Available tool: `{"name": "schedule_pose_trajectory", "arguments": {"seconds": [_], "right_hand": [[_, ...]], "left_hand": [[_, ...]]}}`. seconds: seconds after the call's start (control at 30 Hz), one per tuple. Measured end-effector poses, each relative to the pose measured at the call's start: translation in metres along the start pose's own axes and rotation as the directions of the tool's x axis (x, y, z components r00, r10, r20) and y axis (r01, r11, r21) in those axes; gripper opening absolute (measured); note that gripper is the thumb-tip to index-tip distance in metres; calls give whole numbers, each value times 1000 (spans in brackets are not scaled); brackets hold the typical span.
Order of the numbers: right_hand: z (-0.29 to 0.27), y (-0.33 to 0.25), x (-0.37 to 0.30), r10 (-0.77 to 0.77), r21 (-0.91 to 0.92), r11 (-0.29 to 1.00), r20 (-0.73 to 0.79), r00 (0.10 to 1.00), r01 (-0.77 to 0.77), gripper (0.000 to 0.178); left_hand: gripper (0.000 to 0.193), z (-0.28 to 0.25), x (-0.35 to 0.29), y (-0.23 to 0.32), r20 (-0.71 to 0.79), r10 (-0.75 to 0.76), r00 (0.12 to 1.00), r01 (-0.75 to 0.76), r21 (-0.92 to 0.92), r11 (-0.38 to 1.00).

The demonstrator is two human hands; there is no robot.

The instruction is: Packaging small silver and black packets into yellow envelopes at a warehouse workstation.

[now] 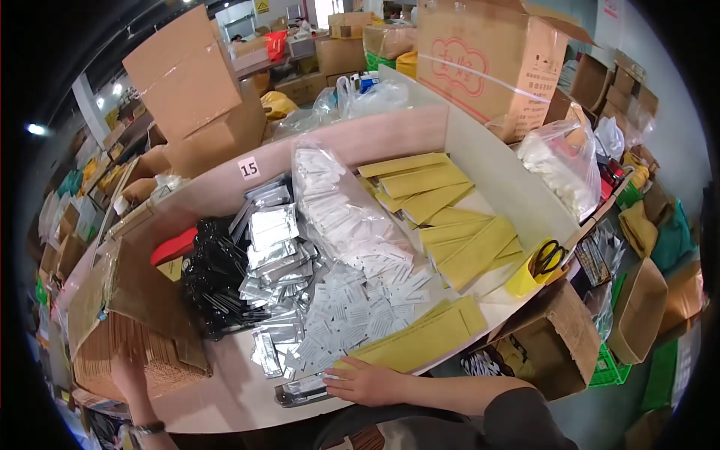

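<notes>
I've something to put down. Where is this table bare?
The clearest patch is the table's front left, between the left carton and silver packets. A smaller one lies between the envelopes and yellow cup. The middle is crowded: black packets, silver packets, white slips. The right hand occupies the front.

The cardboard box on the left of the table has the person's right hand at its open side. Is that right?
Not quite: the head view shows the left hand at the open side of that cardboard box on the left of the table. The right hand is beside flat yellow pieces.
</notes>
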State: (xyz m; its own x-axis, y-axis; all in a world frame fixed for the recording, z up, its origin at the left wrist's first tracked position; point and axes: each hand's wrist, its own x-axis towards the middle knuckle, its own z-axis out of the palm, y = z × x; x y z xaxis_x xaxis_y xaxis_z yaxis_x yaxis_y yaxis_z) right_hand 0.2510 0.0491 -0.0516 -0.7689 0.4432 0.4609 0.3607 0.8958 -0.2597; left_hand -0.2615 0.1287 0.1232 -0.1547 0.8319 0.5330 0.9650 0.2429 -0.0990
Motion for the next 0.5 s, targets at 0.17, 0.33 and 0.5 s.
{"name": "schedule_pose_trajectory", "arguments": {"seconds": [0.17, 0.33, 0.5], "right_hand": [[2, 0, -1, 67, 27, 997, -21, 997, -67, 33], [-12, 4, 20, 113, 93, 988, 98, 989, -123, 31], [-31, 7, 3, 239, 43, 969, 65, 969, -242, 34]], "left_hand": [[14, 31, 44, -35, 164, 163, 973, -143, -126, 982], [24, 47, 67, -122, -52, 166, 985, -169, -76, 983], [40, 37, 11, -149, 133, -249, 959, 282, -450, 847]]}}
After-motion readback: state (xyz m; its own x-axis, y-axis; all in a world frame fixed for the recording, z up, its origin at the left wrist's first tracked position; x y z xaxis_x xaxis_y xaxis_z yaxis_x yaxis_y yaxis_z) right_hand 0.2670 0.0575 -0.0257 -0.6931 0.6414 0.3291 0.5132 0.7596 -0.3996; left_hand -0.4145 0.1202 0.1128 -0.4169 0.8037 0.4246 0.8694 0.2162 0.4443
